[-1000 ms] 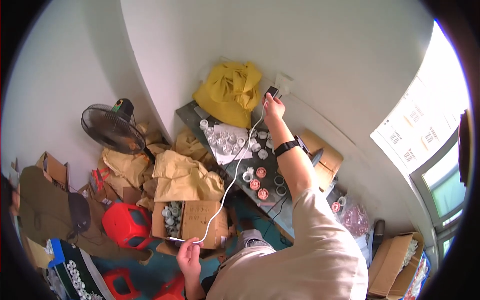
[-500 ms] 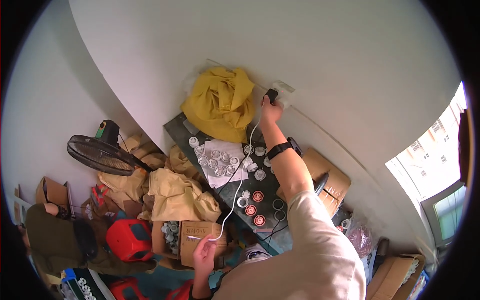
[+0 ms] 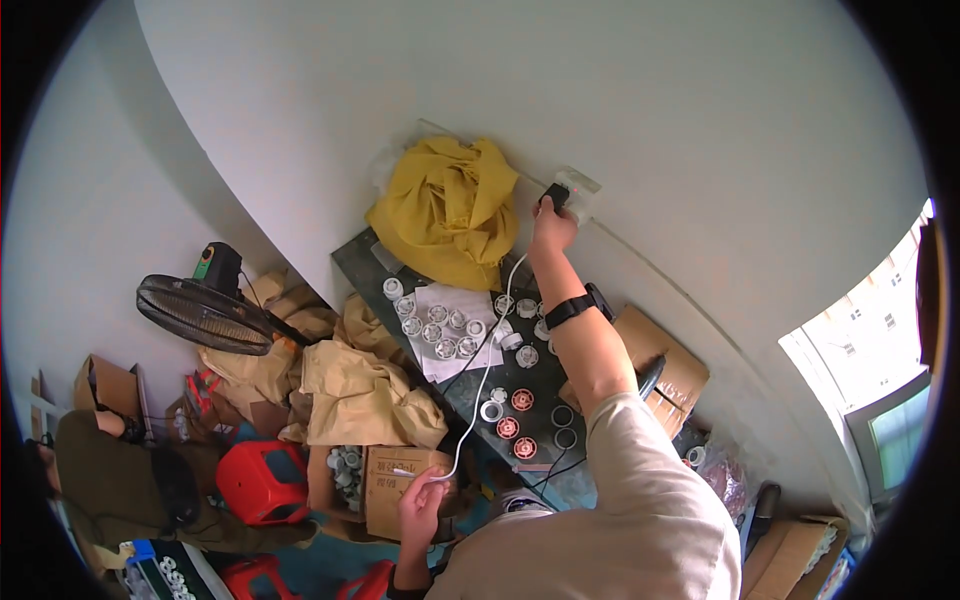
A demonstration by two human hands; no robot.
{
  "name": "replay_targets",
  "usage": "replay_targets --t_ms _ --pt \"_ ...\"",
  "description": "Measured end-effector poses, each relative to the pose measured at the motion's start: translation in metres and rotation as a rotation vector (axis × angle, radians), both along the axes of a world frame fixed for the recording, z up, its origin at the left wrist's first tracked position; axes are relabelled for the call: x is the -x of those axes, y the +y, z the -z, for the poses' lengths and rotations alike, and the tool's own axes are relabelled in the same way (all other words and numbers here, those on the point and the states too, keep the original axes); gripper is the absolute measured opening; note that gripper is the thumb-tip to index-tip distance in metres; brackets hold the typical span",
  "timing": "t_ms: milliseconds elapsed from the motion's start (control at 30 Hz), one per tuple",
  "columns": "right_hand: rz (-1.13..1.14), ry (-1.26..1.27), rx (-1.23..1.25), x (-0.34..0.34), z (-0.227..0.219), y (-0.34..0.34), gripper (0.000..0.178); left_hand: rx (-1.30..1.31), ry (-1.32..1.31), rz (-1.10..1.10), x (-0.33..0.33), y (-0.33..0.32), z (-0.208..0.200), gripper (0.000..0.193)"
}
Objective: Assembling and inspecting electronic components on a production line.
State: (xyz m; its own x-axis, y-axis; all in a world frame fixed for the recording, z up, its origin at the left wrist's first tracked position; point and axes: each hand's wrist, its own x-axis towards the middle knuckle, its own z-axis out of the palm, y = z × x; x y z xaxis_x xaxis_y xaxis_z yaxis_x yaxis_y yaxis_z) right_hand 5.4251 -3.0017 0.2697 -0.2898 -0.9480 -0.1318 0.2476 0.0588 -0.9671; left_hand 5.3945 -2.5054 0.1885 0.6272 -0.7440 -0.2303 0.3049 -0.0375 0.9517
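My right hand (image 3: 553, 230) is stretched out to the wall, its fingers closed on a black plug adapter (image 3: 555, 195) at a white wall socket (image 3: 582, 186). I cannot tell if the prongs are in. A white cable (image 3: 477, 408) runs from beside that hand down over the dark table (image 3: 472, 385). Low in the picture, my left hand (image 3: 418, 512) pinches the cable near its other end, and a slim white connector (image 3: 404, 474) sticks out past the fingers. Round white parts (image 3: 445, 348) and red ones (image 3: 522, 400) lie on the table below my right arm.
A yellow cloth bundle (image 3: 445, 215) sits at the table's far end. Left stand a black fan (image 3: 205, 312), brown paper (image 3: 365, 390), an open carton (image 3: 395, 500) of grey parts and a red stool (image 3: 262, 482). Another person (image 3: 120, 475) is at the far left. A carton (image 3: 675, 360) lies beside my right arm.
The whole view has shifted slightly right and down. My right hand still grips the adapter at the socket, and my left hand still pinches the cable.
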Motion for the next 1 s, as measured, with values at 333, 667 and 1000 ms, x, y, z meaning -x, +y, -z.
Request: replay_targets --t_ms 333,667,1000 --pt "0.009 0.039 0.004 0.004 -0.001 -0.015 0.02 -0.012 0.059 0.025 0.001 -0.014 0.02 0.032" --pt "-0.232 -0.009 0.06 0.064 -0.009 0.018 0.033 0.087 0.534 0.158 0.006 -0.079 0.068 0.046" --pt "-0.87 0.14 -0.057 0.11 0.074 0.245 0.016 -0.098 0.615 0.167 0.022 -0.15 0.148 0.065"
